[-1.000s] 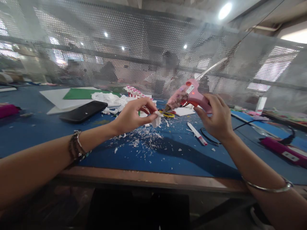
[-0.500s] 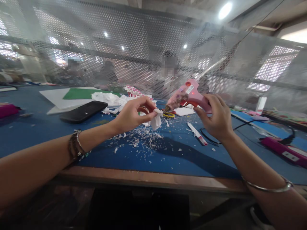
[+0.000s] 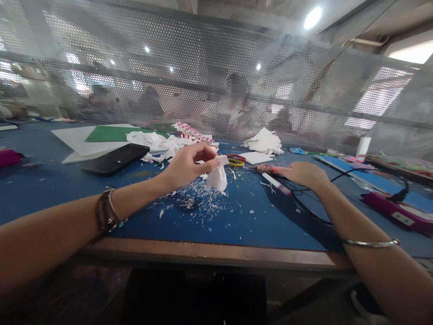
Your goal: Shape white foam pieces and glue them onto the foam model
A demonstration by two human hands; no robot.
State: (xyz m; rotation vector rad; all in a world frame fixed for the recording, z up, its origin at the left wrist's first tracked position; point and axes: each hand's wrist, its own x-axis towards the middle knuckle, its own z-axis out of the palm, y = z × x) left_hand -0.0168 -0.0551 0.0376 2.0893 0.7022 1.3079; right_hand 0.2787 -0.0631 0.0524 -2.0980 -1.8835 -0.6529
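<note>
My left hand [image 3: 189, 166] pinches a small folded piece of white paper [image 3: 217, 179] between thumb and fingers, above the table. White shavings [image 3: 203, 203] are strewn below it. Over on the right, my right hand [image 3: 308, 175] is low at the table, closed round the handle end of a pink hot glue gun [image 3: 269, 169], which lies on its side. Most of the glue gun is hidden by the hand, and its nozzle points left. Yellow-and-red-handled scissors [image 3: 237, 160] lie between the two hands. Just under the glue gun is a white-and-pink stick-like tool [image 3: 276, 184].
A black phone [image 3: 117, 159], a green sheet [image 3: 111, 133] and crumpled white paper [image 3: 152, 141] lie to the left. Stacked white paper pieces [image 3: 265, 141] stand at the back. A black cable [image 3: 311, 212] runs to a purple power strip [image 3: 395, 212] on the right. A mesh screen [image 3: 203, 54] stands behind.
My right hand has lowered the glue gun from the paper down to the table on the right. My left hand stays nearly in place, still pinching the white paper.
</note>
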